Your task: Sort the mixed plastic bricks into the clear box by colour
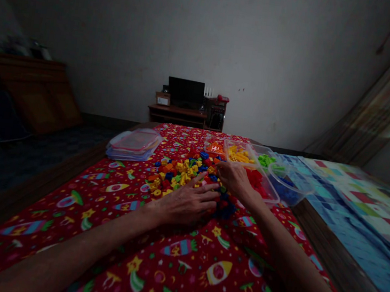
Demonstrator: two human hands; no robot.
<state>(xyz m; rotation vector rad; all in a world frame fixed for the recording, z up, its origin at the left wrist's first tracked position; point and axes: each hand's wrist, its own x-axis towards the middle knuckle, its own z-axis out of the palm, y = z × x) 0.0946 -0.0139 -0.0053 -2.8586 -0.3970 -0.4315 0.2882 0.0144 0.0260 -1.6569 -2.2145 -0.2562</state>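
- The pile of mixed toy bricks (182, 169) is my landmark here: yellow, blue, orange, red and a bit of green, all heaped on a red tablecloth (178, 250).
- Left hand (191, 200) is palm down on the near side of the pile, fingers spread pretty loosely. Bricks lie just past its fingertips and under them too. Can't tell if there's one under the palm.
- Right hand (234, 177) is at the right edge of the pile, fingers curled down, with bricks right by the fingertips. Can't tell if it's got hold of one, since the hand blocks the view.
- Just right of the pile, beyond the right hand, there are clear tubs with sorted stuff: yellow pieces (239, 155), red pieces (257, 182) and green pieces (267, 161).
- Orange pieces (215, 147) sit in another tub right behind the pile.
- A round bowl (294, 198) with blue bits is farther right of the pile.
- Stacked lids (134, 142) lie left of the pile, well apart from both hands.
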